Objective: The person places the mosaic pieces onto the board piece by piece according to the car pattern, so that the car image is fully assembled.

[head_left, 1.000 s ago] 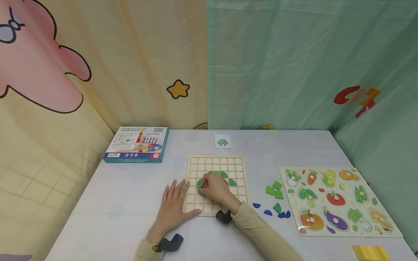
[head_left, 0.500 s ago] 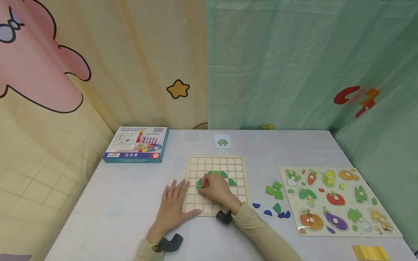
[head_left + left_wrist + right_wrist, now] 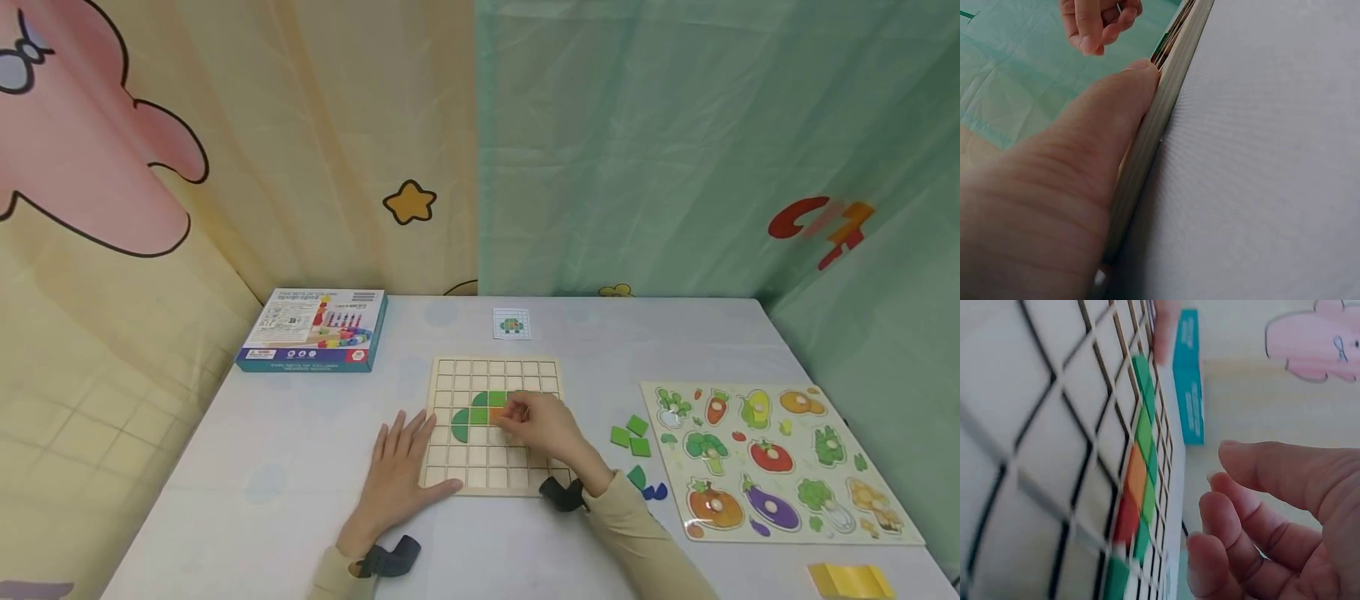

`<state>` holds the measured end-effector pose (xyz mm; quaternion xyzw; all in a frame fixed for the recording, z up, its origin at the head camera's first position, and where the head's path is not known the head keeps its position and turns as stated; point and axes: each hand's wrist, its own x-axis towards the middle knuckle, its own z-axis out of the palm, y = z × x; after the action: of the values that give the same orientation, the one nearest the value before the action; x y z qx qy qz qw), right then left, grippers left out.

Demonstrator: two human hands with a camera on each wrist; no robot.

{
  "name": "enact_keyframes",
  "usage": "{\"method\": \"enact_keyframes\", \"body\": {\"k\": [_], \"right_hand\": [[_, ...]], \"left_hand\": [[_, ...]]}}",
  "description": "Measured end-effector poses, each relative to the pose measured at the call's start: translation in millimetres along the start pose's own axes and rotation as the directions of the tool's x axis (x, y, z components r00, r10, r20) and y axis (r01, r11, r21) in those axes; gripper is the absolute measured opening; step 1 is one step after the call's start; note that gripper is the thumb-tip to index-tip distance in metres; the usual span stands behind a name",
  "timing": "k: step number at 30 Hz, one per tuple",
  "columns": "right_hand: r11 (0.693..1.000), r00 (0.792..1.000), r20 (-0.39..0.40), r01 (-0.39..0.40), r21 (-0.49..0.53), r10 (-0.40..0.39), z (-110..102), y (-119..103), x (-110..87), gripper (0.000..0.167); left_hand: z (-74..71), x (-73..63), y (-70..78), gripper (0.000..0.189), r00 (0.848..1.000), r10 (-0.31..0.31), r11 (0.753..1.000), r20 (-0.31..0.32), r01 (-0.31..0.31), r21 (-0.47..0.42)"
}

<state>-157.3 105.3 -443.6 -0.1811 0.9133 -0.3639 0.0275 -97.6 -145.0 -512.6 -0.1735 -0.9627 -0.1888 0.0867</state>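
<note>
Table: white-clothed table [image 3: 247,487], bearing everything below.
Vegetable puzzle: pale flat panel with knobbed vegetable pieces [image 3: 738,535], lying at the right, well apart from the work.
Board: square-looking pale wooden grid board [image 3: 457,477], flat mid-table, near edge facing the person; no clear long axis.
Box: teal-and-white printed cardboard box [image 3: 311,329], at the far left, probably just out of the way.
Left hand [image 3: 401,471]: fingers straight and spread, gripping nothing; fingertips at the board's left edge, thumb against the near edge, likely to steady it.
Right hand [image 3: 543,425]: over the board, fingers loosely bent, a slight gap to the thumb, nothing seen between them.
Card: small white picture card [image 3: 512,323], beyond the board, likely for easy viewing.
Half-disc: dark-green half-round tile [image 3: 460,426] on the grid, curve leftward, long axis running away from the person.
Squares: orange square tile [image 3: 494,416] on the board by the right fingertips; a red tile [image 3: 1126,519] adjoins it. Loose light-green square tiles [image 3: 620,436] lie right, perhaps for easy reach.
</note>
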Motion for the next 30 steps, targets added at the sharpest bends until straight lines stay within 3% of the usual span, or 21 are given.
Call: {"method": "enact_keyframes", "body": {"k": [14,19,25,30], "right_hand": [[0.989,0.982,-0.128,-0.147,-0.03,0.142,-62.1,59.7,-36.3,0.014],[0.986,0.984,-0.084,-0.16,-0.046,0.156,-73.9,72.4,-52.6,0.012],[0.991,0.994,-0.005,-0.112,-0.069,0.112,-80.9,79.9,-69.3,0.01],[0.984,0.989,-0.047,-0.145,-0.106,0.141,-83.8,85.5,-75.3,0.011]], "left_hand": [[-1.6,1.0,0.6,0.101,1.0,-0.013,1.0,0.017,0.013,-0.013],[-0.9,1.0,0.7,0.101,1.0,-0.015,1.0,0.012,0.015,-0.013],[-0.3,0.9,0.4,0.101,1.0,-0.017,1.0,0.021,0.017,-0.005],[0.5,0.6,0.2,0.101,1.0,-0.018,1.0,0.023,0.018,-0.004]]}}
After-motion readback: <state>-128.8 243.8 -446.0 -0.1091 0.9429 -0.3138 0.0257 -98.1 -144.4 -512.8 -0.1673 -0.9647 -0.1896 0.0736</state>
